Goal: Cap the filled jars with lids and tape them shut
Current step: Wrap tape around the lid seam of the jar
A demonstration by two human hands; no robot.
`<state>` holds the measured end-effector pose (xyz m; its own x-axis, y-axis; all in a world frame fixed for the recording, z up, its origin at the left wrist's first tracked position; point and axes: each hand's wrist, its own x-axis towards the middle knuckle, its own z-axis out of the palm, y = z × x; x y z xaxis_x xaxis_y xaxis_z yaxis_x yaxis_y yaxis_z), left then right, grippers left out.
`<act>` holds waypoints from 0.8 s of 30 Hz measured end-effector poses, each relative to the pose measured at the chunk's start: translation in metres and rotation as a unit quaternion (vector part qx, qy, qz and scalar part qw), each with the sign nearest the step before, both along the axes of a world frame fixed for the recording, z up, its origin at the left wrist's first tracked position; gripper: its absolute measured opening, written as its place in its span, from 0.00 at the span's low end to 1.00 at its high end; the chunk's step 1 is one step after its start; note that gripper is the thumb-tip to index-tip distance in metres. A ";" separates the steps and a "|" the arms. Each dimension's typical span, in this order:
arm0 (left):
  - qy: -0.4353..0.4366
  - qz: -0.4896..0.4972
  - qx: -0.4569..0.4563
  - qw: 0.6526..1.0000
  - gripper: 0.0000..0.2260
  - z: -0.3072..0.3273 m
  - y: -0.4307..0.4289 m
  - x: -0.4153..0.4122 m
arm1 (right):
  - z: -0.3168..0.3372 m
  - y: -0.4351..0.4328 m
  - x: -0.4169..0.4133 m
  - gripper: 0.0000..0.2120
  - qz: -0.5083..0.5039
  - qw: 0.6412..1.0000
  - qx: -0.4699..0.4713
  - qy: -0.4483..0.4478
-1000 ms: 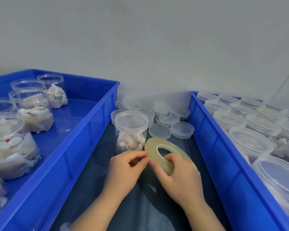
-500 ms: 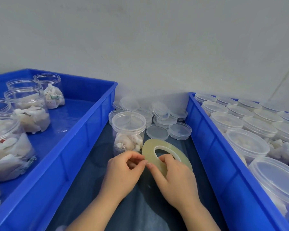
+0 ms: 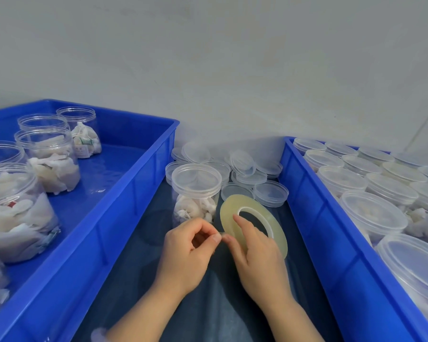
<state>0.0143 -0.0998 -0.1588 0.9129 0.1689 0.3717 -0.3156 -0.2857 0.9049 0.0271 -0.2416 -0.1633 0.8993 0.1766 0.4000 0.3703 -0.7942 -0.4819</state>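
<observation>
So two big blue bins are sitting either side of a dark cloth strip. The left bin (image 3: 124, 206) is holding open jars (image 3: 47, 159) with white stuff in them and no lids. The right bin (image 3: 331, 243) is packing in capped jars (image 3: 373, 213), though I can't tell from here whether those are taped.

Standing upright on the cloth between the bins is the jar being worked on (image 3: 196, 178). It's filled, it's wearing its lid, and I'm not seeing any tape on it. A heap of loose lids (image 3: 271, 193) is lying just behind it.

The tape roll (image 3: 229, 214) is tilting up on edge just right of that jar, close to it but not obviously touching. The right hand (image 3: 260, 255) is holding the roll, with one finger lying across its face by the hole and the thumb down at the rim. The left hand (image 3: 185, 253) is curling in and pinching with thumb and forefinger right at the roll's near edge.

I'm reading this as the taping step just getting going, with the left hand picking at the loose end. The end itself is too small to make out. Next she's probably needing to peel a strip free without it folding onto itself, then bring it over to the seam under that lid.
</observation>
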 end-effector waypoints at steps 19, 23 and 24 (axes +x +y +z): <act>-0.036 0.002 0.058 0.998 0.11 -0.003 0.001 0.003 | -0.001 0.003 0.000 0.22 -0.047 0.999 0.001 -0.005; -0.048 0.007 0.079 0.996 0.10 -0.006 0.001 0.003 | 0.001 0.005 0.000 0.12 -0.030 0.999 -0.026 0.012; -0.052 0.010 0.085 0.995 0.10 -0.006 0.001 0.003 | 0.000 0.005 0.000 0.11 -0.029 0.999 -0.030 0.020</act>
<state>0.0171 -0.0991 -0.1644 0.8651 0.1134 0.4887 -0.3976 -0.4391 0.8057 0.0273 -0.2368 -0.1628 0.9240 0.1469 0.3530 0.3041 -0.8419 -0.4458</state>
